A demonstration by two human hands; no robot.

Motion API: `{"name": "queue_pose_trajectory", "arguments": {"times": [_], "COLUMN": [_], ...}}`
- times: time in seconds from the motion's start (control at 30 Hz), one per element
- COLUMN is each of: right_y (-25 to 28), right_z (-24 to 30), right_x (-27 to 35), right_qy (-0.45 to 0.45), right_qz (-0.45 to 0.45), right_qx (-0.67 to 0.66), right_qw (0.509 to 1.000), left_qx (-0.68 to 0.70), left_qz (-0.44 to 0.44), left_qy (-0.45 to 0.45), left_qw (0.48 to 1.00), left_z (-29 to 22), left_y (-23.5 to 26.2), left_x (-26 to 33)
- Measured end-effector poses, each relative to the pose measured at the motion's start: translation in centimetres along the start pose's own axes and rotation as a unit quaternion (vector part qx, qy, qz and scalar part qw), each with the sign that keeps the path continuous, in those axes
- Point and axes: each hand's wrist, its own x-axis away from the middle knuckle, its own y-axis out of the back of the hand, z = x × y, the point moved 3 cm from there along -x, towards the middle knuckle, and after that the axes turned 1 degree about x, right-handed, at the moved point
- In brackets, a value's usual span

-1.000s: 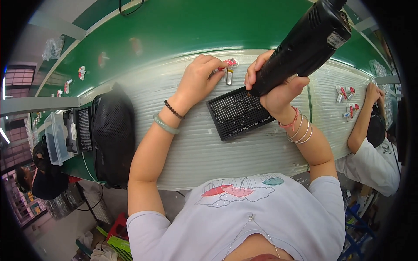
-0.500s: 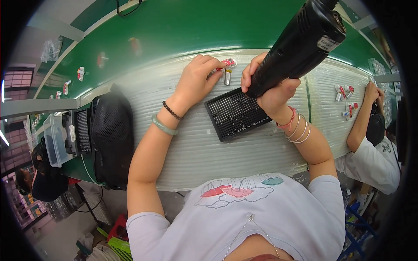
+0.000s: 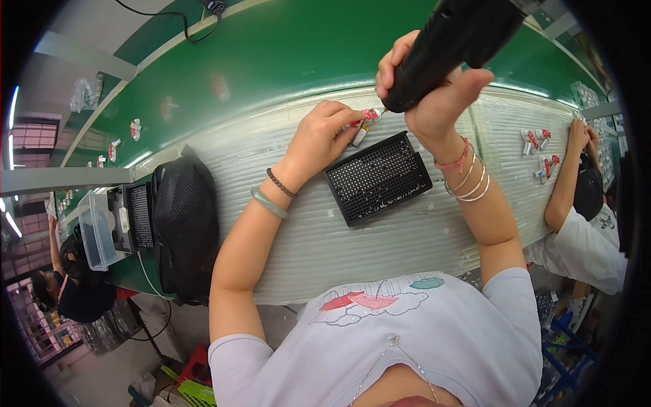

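Observation:
My left hand (image 3: 319,136) rests on the white ridged mat (image 3: 305,237) and pinches a small red and white part (image 3: 367,117) at the mat's far edge. My right hand (image 3: 434,102) grips a thick black electric screwdriver (image 3: 461,41), held tilted, with its tip down on that small part. A black perforated tray (image 3: 378,178) lies on the mat just below both hands.
A green conveyor belt (image 3: 271,54) runs behind the mat, carrying small red and white parts (image 3: 135,129). A black bag (image 3: 183,224), another black tray (image 3: 140,217) and a clear box (image 3: 95,230) sit at left. A person's arm (image 3: 566,176) works at right beside more parts (image 3: 539,149).
My right hand has carried the screwdriver from over the black tray up to the small part, so its tip now meets the piece my left hand holds.

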Motion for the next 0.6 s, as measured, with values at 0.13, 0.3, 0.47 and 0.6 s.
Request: {"name": "queue_pose_trajectory", "arguments": {"times": [0.13, 0.3, 0.47, 0.6], "right_y": [0.4, 0.3, 0.3, 0.2], "right_z": [-2.4, -3.5, -3.6, -3.8], "right_x": [-0.1, 0.0, 0.1, 0.1], "right_qy": [0.011, 0.049, -0.011, -0.009], "right_qz": [-0.004, -0.01, -0.019, -0.015], "right_qx": [0.006, -0.031, 0.025, 0.034], "right_qw": [1.0, 0.998, 0.999, 0.999], "left_qx": [-0.004, -0.013, -0.016, -0.012], "left_qz": [-0.001, 0.011, 0.009, -0.001], "left_qy": [-0.014, -0.007, -0.007, -0.016], "left_qw": [1.0, 1.0, 1.0, 1.0], "left_z": [-0.1, 0.0, 0.1, 0.0], "left_y": [-0.1, 0.1, 0.1, 0.0], "left_x": [-0.2, -0.1, 0.0, -0.1]}}
